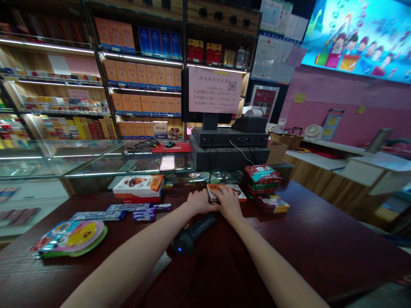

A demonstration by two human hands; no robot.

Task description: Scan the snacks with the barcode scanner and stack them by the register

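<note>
Both my hands rest at the far side of a dark wooden counter (pixel 308 239). My right hand (pixel 228 200) lies on a flat white and orange box (pixel 239 193), fingers curled over its top. My left hand (pixel 199 202) is closed against the box's left edge. Just under my left forearm lies a black handheld scanner (pixel 189 235) with a small blue light.
A stack of red and teal boxes (pixel 263 179) stands right of the hands. A white and orange box on a red one (pixel 138 187), purple packets (pixel 144 211) and a colourful round pack (pixel 72 237) lie to the left. Behind are a cash register (pixel 228 147), a phone (pixel 167 163) and glass cases.
</note>
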